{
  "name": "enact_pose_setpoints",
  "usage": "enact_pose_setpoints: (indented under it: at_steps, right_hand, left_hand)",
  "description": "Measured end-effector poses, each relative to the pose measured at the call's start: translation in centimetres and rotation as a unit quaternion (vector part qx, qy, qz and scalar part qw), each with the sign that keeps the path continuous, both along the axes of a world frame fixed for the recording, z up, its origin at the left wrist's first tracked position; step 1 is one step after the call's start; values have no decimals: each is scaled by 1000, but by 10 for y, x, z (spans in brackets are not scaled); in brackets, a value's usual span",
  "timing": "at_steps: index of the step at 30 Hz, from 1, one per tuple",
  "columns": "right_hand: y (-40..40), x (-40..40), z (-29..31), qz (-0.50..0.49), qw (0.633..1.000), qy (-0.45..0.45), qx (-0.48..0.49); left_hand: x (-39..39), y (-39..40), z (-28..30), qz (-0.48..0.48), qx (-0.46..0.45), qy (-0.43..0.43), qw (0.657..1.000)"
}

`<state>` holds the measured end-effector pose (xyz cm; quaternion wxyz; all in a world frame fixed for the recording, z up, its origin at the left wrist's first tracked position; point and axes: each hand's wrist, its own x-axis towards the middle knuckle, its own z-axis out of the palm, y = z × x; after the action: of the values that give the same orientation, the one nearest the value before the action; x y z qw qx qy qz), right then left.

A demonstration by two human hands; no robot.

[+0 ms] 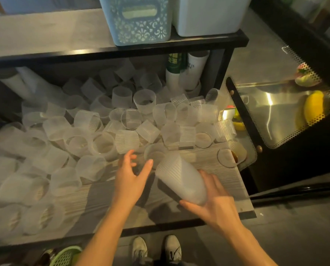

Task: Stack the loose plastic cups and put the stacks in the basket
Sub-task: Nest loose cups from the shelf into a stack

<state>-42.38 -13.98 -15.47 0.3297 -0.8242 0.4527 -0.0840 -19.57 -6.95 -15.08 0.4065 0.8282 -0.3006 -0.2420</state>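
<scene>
Right hand (216, 200) grasps a short stack (179, 179); left hand (130, 173) released; most cups (102, 121) (dozens) remain loose on the bench (227, 189).

Dim, blurry left side, perhaps motion

Lots of see-through plastic cups (95, 131) are lying all over the striped desk (214, 181) (most tipped over), leaving the near right corner bare.

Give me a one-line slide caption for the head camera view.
Right hand holds a stack of cups while the open left hand reaches toward loose cups on the table.
</scene>
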Motion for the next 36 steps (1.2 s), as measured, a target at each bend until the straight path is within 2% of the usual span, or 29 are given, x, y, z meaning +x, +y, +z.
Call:
enact_pose_setpoints:
  at_steps: [2, 4, 7, 12, 15, 18, 21, 24, 28, 36]
  right_hand:
    - [-6, -4, 0, -17, 1000, 18, 11]
    - [-11, -5, 0, -30, 999, 27, 14]
    - [-14, -7, 1, -37, 999, 30, 17]
    - [-16, -9, 2, -44, 998, 30, 21]
    - [-17, -10, 2, -48, 998, 33, 25]
    - [-20, -12, 2, -48, 997, 41, 32]
    - [-24, -12, 1, -27, 998, 49, 41]
    - [-26, -9, 1, 1, 998, 56, 42]
    - [-25, 5, 6, 37, 998, 50, 26]
    - [-19, 27, 14, 79, 996, 43, 8]
  left_hand:
    - [2, -7, -17, -54, 75, -46, 995]
    - [1, -18, -30, -94, 98, -48, 990]
    - [-3, -41, -36, -85, 101, -44, 990]
    - [-14, -61, -33, -40, 102, -88, 990]
    - [-12, -61, -36, -12, 57, -46, 997]
    - [-10, -46, -23, 30, -20, 60, 998]
    - [-7, -24, -3, 39, -116, 205, 971]
    - [0, -12, 15, 29, -165, 267, 949]
    - [-1, -3, 37, -39, -164, 272, 948]
    - [14, 15, 47, -59, -148, 210, 965]
